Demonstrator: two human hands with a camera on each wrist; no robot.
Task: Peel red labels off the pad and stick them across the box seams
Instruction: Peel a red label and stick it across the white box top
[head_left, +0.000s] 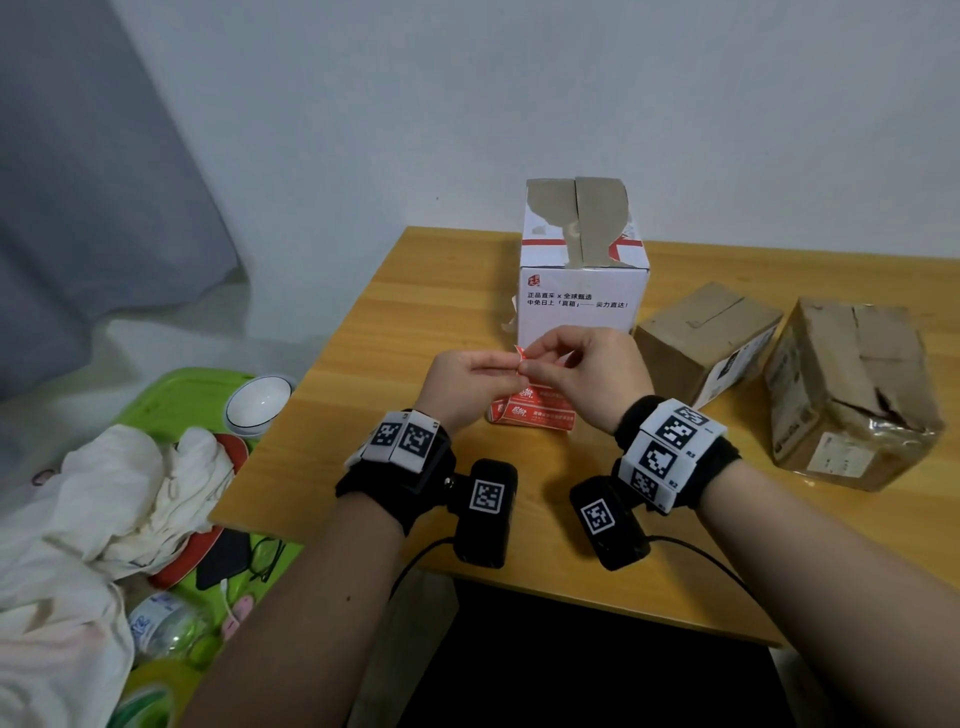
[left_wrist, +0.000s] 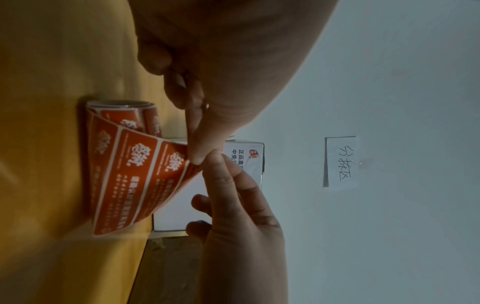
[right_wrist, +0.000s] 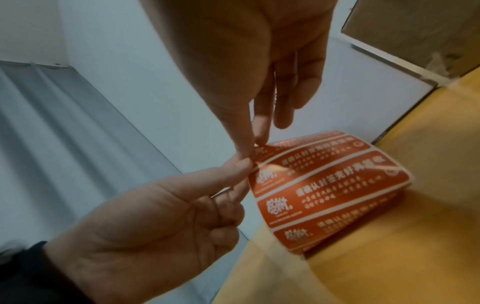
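Pinching one corner of the label pad, the left hand and right hand meet, each grip clenched on it. The top red label could tear or curl onto itself if pulled unevenly.

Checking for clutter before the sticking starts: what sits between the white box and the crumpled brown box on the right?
In the head view, one smaller brown box sits between the white box and the crumpled brown box, on the wooden table.

Between my fingers, the labels run orange-red with white print and white gaps. The box ahead is white with a red stripe, black text and torn brown patches. My table is honey-yellow wood grain. Black-and-white checker tags on my wristbands.
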